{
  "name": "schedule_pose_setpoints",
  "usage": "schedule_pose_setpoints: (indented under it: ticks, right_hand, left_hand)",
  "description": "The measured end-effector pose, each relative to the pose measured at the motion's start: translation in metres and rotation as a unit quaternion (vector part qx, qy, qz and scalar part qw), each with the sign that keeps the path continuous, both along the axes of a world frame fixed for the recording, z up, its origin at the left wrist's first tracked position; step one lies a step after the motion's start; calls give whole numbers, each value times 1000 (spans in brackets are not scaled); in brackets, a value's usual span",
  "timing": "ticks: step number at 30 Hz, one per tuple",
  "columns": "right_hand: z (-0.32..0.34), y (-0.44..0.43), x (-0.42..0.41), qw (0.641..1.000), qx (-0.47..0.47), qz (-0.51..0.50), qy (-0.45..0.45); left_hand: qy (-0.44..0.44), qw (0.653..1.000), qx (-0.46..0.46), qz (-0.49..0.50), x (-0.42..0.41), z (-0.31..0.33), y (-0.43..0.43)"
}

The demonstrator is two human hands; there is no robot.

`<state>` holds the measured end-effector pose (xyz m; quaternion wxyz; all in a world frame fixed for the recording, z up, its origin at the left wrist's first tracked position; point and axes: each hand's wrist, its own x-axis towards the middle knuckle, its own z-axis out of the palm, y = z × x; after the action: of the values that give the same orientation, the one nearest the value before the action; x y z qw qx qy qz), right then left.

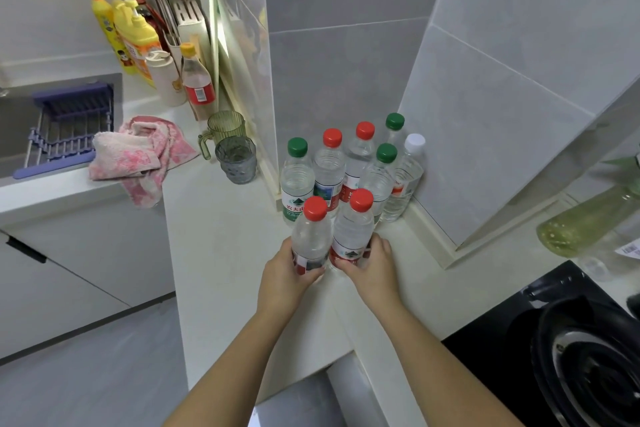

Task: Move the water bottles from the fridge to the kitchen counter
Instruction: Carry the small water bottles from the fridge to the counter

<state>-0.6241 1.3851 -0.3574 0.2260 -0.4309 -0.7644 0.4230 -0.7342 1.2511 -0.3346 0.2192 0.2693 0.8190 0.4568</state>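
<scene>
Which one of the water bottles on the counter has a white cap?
The white-capped bottle at the cluster's right edge, beside the tiled wall; all the others wear red or green caps.

Edges crop stove and sink
Black stove runs off the right edge, sink off the left; far bottles show labels partly hidden behind nearer ones.

Only one label is partly legible. On the green-capped water bottle, at nine o'clock of the bottle group, green Chinese characters read 农夫山. The rest is hidden behind the left red-capped bottle. The red-and-white labels on that bottle and on the right red-capped bottle are illegible. At three o'clock of the frame, a barcode sticker is too blurred to read.
</scene>
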Motion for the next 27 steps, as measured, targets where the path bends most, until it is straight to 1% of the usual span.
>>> schedule_pose_setpoints:
  ticks: [5,10,13,18,22,27]
  right_hand:
    - [-2,14,-18,1000,17,-13,14]
    - [-5,18,-28,996,-22,-50,67]
    - [-9,22,-34,996,-12,-52,69]
    - [-12,23,-41,994,29,-74,69]
    - [-11,22,-45,993,4,-84,87]
    - [-15,26,-48,992,-14,-91,88]
  left_hand:
    - [3,1000,1,14,-13,-1,19]
    - [1,1000,-1,26,-21,-2,31]
    - [-3,999,-8,33,-21,-2,37]
    - [-42,996,-11,79,-16,-1,50]
    - [-78,991,7,109,-16,-1,62]
    - [-89,989,17,119,-19,-1,68]
